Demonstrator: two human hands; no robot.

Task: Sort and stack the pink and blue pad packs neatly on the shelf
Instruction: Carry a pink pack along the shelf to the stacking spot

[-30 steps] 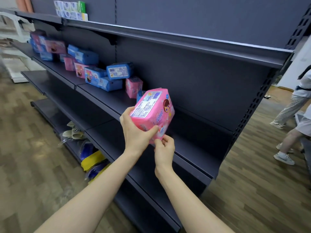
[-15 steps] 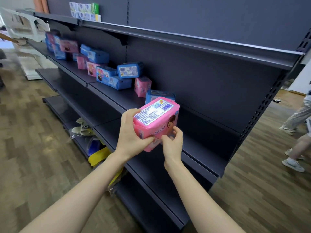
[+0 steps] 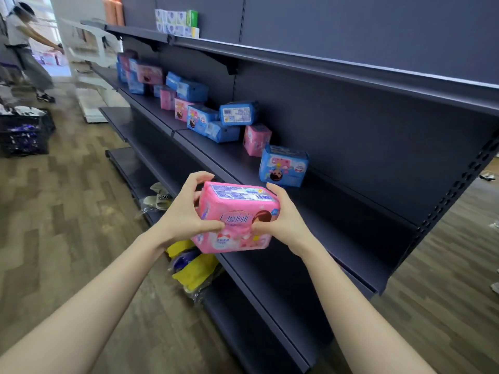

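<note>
Head view: both hands out front, pink pack point(image 3: 237, 217) held between them, over front edge of mid shelf point(image 3: 337, 211)
L hand point(image 3: 186, 220): fingers curled round pack's left end, thumb pressed on front face
R hand point(image 3: 283, 222): wrapped round right end, thumb on front too
Pack: barcode side up, printed front twd cam
On mid shelf: blue pack point(image 3: 283, 167) stands just beyond R hand; pink one point(image 3: 256, 140) upright further back; mixed blue & pink packs point(image 3: 193, 90) run on beyond L hand
Top shelf point(image 3: 270, 54): small boxes point(image 3: 176, 22), well above hands
Floor, far left of L hand: black crate point(image 3: 24, 136) w/ purple packets
Vs 0.5 s ago: pack rolled so barcode now up; R hand went from pinching low corner to gripping whole end
</note>
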